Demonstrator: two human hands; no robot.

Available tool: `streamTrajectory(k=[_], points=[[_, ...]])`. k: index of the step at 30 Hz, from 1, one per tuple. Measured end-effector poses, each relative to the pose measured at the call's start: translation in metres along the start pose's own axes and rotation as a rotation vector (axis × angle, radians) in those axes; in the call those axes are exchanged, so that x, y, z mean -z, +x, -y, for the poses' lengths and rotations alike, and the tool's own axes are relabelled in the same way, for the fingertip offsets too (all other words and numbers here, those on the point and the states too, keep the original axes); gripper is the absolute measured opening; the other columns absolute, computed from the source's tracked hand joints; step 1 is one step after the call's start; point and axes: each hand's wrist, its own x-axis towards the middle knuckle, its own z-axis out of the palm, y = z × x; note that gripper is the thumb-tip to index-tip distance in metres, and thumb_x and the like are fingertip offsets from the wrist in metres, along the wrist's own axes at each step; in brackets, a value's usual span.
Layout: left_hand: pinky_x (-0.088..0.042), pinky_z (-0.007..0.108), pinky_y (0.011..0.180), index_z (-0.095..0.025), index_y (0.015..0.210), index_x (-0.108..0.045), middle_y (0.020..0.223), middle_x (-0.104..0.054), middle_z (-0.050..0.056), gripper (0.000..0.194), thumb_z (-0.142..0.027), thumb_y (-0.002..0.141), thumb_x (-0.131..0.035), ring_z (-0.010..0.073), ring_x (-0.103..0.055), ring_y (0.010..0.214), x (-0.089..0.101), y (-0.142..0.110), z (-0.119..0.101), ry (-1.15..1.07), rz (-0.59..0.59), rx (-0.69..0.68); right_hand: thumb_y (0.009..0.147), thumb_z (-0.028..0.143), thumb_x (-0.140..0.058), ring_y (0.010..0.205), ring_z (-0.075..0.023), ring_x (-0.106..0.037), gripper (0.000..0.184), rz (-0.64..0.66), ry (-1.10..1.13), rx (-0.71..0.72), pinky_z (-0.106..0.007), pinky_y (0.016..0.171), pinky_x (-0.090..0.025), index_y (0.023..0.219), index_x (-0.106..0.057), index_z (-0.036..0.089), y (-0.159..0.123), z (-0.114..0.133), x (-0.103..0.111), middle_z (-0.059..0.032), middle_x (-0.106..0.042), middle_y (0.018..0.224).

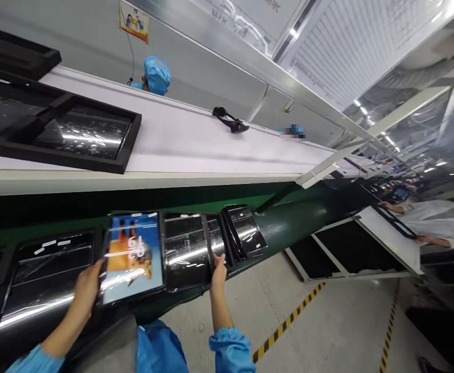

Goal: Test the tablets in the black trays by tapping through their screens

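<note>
In the head view, a black tray (163,259) carries two glossy screens side by side. The left one is a lit screen (128,277) with a colourful picture and white digits. Beside it lies a dark screen (184,248) under shiny film. My left hand (88,286) is closed at the tray's left end, with its fingertips partly hidden. At the other end, my right hand (218,270) grips the edge, thumb on top. Another tray with dark screens (48,274) lies to the left, and more stacked dark screens (246,230) are just right of my right hand.
The green conveyor belt (284,228) runs off to the right. Above it, a white shelf (184,150) bears black framed trays (131,140) and a black strap-like object (230,122). At right, a co-worker's hands (432,240) hold a black frame over a cart (351,248).
</note>
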Motion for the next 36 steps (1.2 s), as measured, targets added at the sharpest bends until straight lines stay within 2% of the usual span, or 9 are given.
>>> streamTrajectory(k=[4,7,10,14,18,21,25,29,36], points=[[-0.051,0.051,0.093,-0.016,0.078,-0.069,0.091,-0.070,0.018,0.063,-0.070,0.075,-0.037,0.0348,-0.065,0.099,-0.083,0.000,-0.030,-0.052,0.130,-0.108,0.071,0.088,-0.030,0.111,-0.0351,-0.066,0.095,-0.090,-0.074,0.065,-0.044,0.099,-0.048,0.091,-0.076,0.007,0.066,0.013,0.041,-0.0227,-0.073,0.106],[-0.045,0.051,0.103,-0.017,0.089,-0.072,0.106,-0.069,0.017,0.054,-0.061,0.075,-0.045,0.0324,-0.062,0.108,-0.099,-0.009,-0.043,-0.062,0.166,-0.216,0.070,0.086,-0.037,0.123,-0.0353,-0.056,0.092,-0.112,-0.121,0.158,-0.045,0.108,-0.038,0.103,-0.072,0.007,0.088,0.023,0.057,-0.0236,-0.067,0.121],[-0.045,0.040,0.105,-0.025,0.096,-0.074,0.112,-0.069,0.009,0.037,-0.050,0.080,-0.052,0.0243,-0.061,0.111,-0.062,-0.015,-0.038,-0.040,0.191,-0.347,0.075,0.077,-0.048,0.129,-0.0348,-0.050,0.081,-0.109,-0.199,0.346,-0.048,0.110,-0.034,0.115,-0.067,0.009,0.089,0.020,0.045,-0.0221,-0.061,0.131],[-0.045,0.045,0.101,-0.023,0.101,-0.071,0.110,-0.068,0.010,0.037,-0.043,0.089,-0.043,0.0259,-0.060,0.109,0.053,-0.003,0.001,0.205,-0.133,-0.435,0.084,0.065,-0.050,0.108,-0.0327,-0.063,0.059,0.215,-0.227,0.482,-0.049,0.098,-0.046,0.105,-0.069,0.013,0.029,-0.002,-0.029,-0.0180,-0.070,0.110],[-0.043,0.052,0.099,-0.015,0.111,-0.065,0.116,-0.063,0.016,0.045,-0.045,0.088,-0.039,0.0342,-0.055,0.112,0.180,0.001,0.077,0.581,-0.564,-0.147,0.093,0.049,-0.049,0.107,-0.0281,-0.064,0.039,0.668,-0.228,0.608,-0.047,0.098,-0.048,0.104,-0.071,0.018,-0.090,-0.010,-0.132,-0.0141,-0.070,0.110],[-0.041,0.060,0.098,-0.012,0.111,-0.063,0.129,-0.055,0.021,0.044,-0.045,0.087,-0.045,0.0413,-0.046,0.124,0.235,-0.021,0.139,0.807,-0.720,0.099,0.095,0.036,-0.048,0.125,-0.0266,-0.054,0.030,0.921,-0.276,0.785,-0.047,0.108,-0.042,0.108,-0.071,0.020,-0.164,-0.005,-0.200,-0.0133,-0.065,0.125],[-0.033,0.064,0.104,-0.008,0.111,-0.063,0.133,-0.050,0.026,0.049,-0.046,0.090,-0.040,0.0439,-0.033,0.135,0.250,-0.062,0.190,0.844,-0.722,0.237,0.093,0.029,-0.054,0.144,-0.0272,-0.033,0.030,1.267,-0.446,1.019,-0.050,0.116,-0.032,0.117,-0.069,0.023,-0.222,-0.001,-0.254,-0.0100,-0.051,0.145],[-0.030,0.058,0.110,-0.006,0.124,-0.058,0.137,-0.046,0.028,0.060,-0.050,0.093,-0.034,0.0404,-0.032,0.138,0.243,-0.069,0.204,0.684,-0.767,0.272,0.091,0.032,-0.060,0.149,-0.0278,-0.022,0.036,1.600,-0.583,1.226,-0.053,0.119,-0.023,0.126,-0.065,0.025,-0.256,-0.005,-0.285,-0.0099,-0.040,0.155],[-0.030,0.054,0.111,-0.008,0.124,-0.059,0.143,-0.041,0.024,0.058,-0.052,0.091,-0.041,0.0384,-0.035,0.135,0.234,-0.052,0.201,0.473,-0.859,0.274,0.091,0.039,-0.061,0.149,-0.0266,-0.023,0.035,1.690,-0.658,1.355,-0.054,0.119,-0.020,0.124,-0.066,0.027,-0.272,-0.008,-0.316,-0.0103,-0.039,0.155]])
